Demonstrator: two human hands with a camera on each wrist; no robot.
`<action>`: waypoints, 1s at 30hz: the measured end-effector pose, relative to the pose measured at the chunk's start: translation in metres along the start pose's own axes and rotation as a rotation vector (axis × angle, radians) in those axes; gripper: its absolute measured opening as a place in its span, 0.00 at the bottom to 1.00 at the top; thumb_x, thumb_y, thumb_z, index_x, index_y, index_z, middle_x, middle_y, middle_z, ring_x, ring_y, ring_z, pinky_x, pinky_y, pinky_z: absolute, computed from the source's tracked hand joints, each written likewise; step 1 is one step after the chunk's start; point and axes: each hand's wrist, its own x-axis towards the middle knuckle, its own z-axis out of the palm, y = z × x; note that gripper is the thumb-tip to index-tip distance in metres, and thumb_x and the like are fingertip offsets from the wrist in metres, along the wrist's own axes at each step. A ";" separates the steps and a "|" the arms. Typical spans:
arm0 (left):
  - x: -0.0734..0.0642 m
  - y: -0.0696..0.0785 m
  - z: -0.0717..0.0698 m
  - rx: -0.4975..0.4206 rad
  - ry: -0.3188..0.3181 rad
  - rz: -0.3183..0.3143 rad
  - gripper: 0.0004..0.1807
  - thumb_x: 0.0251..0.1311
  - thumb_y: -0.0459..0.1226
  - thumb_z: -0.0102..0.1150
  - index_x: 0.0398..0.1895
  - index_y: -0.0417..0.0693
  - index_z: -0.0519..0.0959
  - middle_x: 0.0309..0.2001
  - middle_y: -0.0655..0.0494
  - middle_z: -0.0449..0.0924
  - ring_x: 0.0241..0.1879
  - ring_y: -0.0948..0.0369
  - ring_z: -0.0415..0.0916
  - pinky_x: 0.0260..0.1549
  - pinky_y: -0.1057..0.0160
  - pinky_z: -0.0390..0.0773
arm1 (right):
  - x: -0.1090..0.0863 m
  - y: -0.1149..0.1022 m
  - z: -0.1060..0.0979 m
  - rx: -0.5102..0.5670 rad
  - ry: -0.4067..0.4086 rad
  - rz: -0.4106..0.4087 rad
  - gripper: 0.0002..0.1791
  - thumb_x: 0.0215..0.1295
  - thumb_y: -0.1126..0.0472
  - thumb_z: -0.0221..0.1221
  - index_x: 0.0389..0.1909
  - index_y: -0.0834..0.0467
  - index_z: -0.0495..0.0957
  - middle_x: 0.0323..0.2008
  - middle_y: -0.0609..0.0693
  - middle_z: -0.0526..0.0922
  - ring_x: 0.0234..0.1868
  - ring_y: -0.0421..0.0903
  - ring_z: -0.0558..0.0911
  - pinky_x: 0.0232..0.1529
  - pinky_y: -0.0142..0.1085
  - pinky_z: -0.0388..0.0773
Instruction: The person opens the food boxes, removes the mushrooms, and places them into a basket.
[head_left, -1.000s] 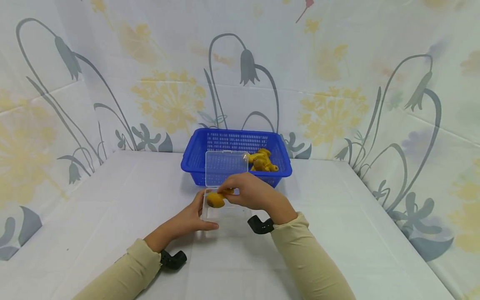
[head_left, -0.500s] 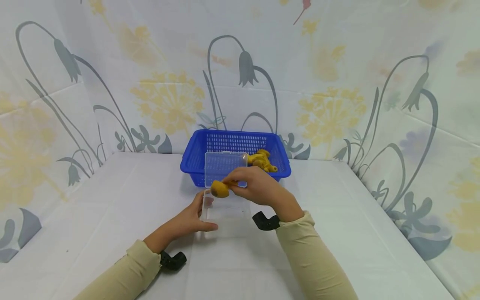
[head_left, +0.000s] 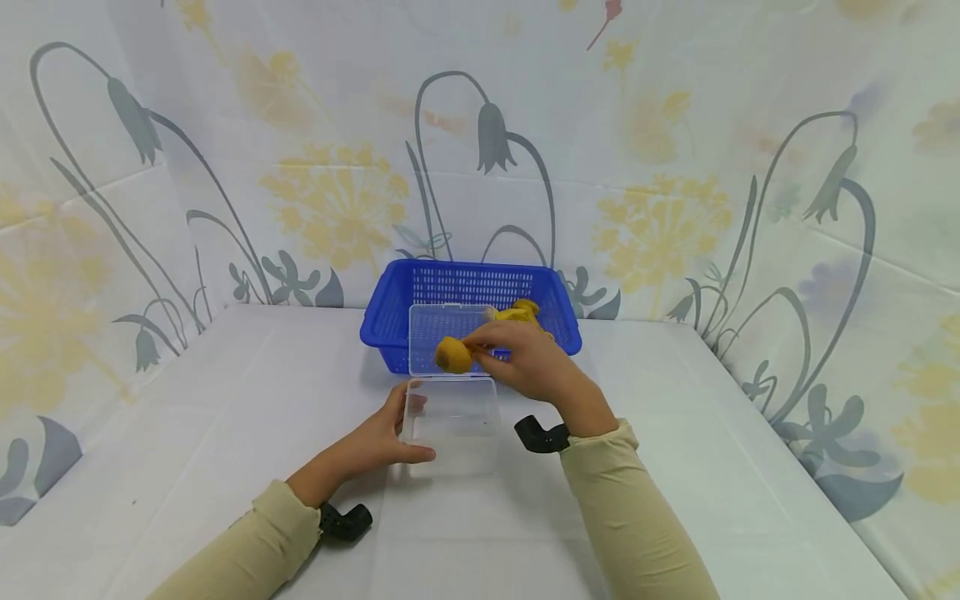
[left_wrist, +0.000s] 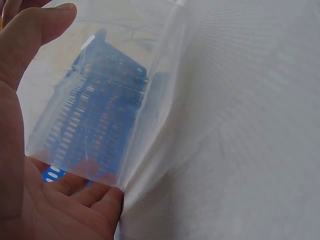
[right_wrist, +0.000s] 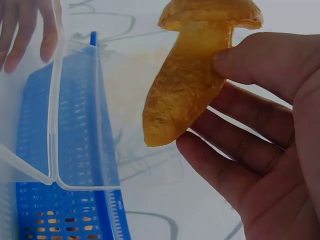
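Observation:
A yellow-brown mushroom (head_left: 453, 356) is pinched by its stem between the thumb and fingers of my right hand (head_left: 538, 364), above the back edge of a clear plastic box (head_left: 457, 457). In the right wrist view the mushroom (right_wrist: 187, 85) shows its rounded cap and thick, tapering stem. My left hand (head_left: 372, 446) grips the box's left side, thumb at the front and fingers round the back corner. The box's hinged lid (head_left: 429, 329) stands raised at the back. Through the clear walls nothing shows inside the box.
Behind the lid stands a blue perforated basket (head_left: 384, 321), with several yellow mushrooms (head_left: 527, 308) at its right end, partly hidden by my right hand. A white cloth (head_left: 225, 400) covers the table, and a flower-printed curtain (head_left: 480, 208) hangs behind.
My right hand has lifted the mushroom up and to the right, from over the box's opening to in front of the raised lid. My left hand stays on the box.

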 end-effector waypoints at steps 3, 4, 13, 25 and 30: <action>-0.001 0.000 0.001 -0.004 -0.003 0.009 0.61 0.49 0.45 0.74 0.76 0.56 0.37 0.75 0.41 0.51 0.76 0.45 0.43 0.72 0.42 0.51 | -0.002 0.003 -0.003 0.019 0.061 0.030 0.11 0.64 0.66 0.60 0.47 0.59 0.83 0.43 0.51 0.87 0.41 0.45 0.85 0.45 0.38 0.84; -0.001 0.000 0.001 -0.004 -0.004 0.012 0.61 0.49 0.45 0.74 0.76 0.56 0.37 0.75 0.41 0.51 0.76 0.45 0.43 0.72 0.42 0.51 | -0.003 0.004 -0.004 0.033 0.091 0.046 0.11 0.64 0.66 0.60 0.47 0.60 0.83 0.43 0.52 0.87 0.42 0.47 0.85 0.44 0.39 0.84; -0.002 -0.008 0.006 -0.001 0.009 0.009 0.63 0.47 0.46 0.75 0.76 0.55 0.37 0.75 0.42 0.51 0.76 0.45 0.40 0.71 0.42 0.52 | -0.009 0.018 -0.008 0.054 0.262 0.334 0.16 0.69 0.61 0.57 0.54 0.62 0.79 0.48 0.58 0.84 0.46 0.51 0.85 0.45 0.40 0.84; -0.002 -0.004 0.004 0.000 0.014 -0.001 0.62 0.47 0.46 0.75 0.76 0.56 0.38 0.75 0.42 0.51 0.77 0.46 0.41 0.71 0.42 0.52 | -0.007 0.047 -0.009 0.017 0.317 0.513 0.17 0.71 0.56 0.54 0.55 0.58 0.79 0.47 0.55 0.85 0.43 0.51 0.85 0.40 0.43 0.83; -0.001 0.001 0.003 -0.009 0.014 -0.008 0.62 0.46 0.46 0.75 0.76 0.56 0.38 0.75 0.42 0.51 0.77 0.46 0.41 0.72 0.43 0.51 | -0.004 0.053 -0.008 0.001 0.313 0.560 0.17 0.71 0.54 0.54 0.54 0.58 0.80 0.45 0.55 0.86 0.41 0.51 0.83 0.38 0.42 0.83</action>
